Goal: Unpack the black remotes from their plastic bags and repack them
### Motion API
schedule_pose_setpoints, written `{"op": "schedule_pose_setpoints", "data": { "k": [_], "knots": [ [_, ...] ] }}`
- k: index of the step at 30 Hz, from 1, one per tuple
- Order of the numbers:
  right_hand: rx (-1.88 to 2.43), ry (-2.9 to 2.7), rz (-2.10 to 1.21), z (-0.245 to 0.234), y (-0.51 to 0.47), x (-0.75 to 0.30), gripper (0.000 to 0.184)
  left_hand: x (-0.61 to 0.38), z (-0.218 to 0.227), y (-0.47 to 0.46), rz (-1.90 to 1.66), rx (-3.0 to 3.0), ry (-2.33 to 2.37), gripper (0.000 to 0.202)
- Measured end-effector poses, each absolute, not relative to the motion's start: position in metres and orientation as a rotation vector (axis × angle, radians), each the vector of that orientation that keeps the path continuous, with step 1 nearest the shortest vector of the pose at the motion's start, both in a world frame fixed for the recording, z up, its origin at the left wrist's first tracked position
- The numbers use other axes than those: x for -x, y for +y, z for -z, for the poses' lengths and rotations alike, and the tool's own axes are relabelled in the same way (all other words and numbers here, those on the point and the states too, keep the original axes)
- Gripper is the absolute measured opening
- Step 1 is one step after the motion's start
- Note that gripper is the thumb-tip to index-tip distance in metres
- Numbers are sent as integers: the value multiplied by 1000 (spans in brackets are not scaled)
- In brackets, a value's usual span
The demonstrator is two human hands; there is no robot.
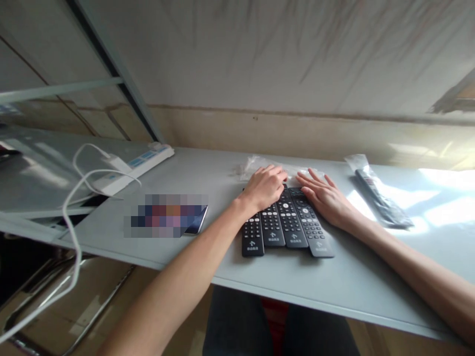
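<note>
Several black remote controls (273, 236) lie side by side on the table, their lower ends uneven. My left hand (264, 188) rests over their far ends with fingers bent and held together, closed on a remote control near the middle of the row. Its fingertips are partly hidden. My right hand (328, 201) lies flat with fingers spread, touching the upper right side of the rightmost remote control (316, 232). Behind my hands, clear plastic bags (256, 165) lie crumpled.
To the right, another remote control in a clear plastic sleeve (382, 195) lies on the grey table (260, 277). A phone (196, 220), partly blurred out, is at left. Beyond it sits a white power strip (137, 170) with a white cable (70, 232). A wall stands behind.
</note>
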State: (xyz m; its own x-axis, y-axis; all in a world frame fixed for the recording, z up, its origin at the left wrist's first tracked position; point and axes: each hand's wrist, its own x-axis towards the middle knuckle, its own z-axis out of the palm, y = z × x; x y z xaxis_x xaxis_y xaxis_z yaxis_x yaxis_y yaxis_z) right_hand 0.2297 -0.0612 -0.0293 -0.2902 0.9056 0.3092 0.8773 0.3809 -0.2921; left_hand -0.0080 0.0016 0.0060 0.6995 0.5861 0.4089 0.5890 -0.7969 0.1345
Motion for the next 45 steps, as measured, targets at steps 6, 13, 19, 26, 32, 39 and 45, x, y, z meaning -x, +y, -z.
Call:
{"op": "schedule_pose_setpoints", "data": {
  "k": [6,13,19,26,32,39,45],
  "knots": [
    [1475,-2094,-19,18,-62,-227,57,8,-6,2,750,2862,-1075,21],
    [1396,-1927,113,4,-70,-222,51,8,-11,0,869,2816,-1161,34],
    [1283,-1824,223,2,-73,-219,46,9,-15,-4,969,2822,-1234,65],
    [1177,-1587,336,-9,-80,-215,46,9,-9,0,1148,2886,-1092,74],
    [1020,-1876,127,-3,-84,-204,43,5,-9,-4,1256,2964,-769,74],
    [968,-1934,128,1,-83,-205,43,10,-5,4,1137,2778,-742,46],
    [869,-1710,174,-1,-82,-210,80,21,-7,13,1185,2524,-1024,46]
  ]
}}
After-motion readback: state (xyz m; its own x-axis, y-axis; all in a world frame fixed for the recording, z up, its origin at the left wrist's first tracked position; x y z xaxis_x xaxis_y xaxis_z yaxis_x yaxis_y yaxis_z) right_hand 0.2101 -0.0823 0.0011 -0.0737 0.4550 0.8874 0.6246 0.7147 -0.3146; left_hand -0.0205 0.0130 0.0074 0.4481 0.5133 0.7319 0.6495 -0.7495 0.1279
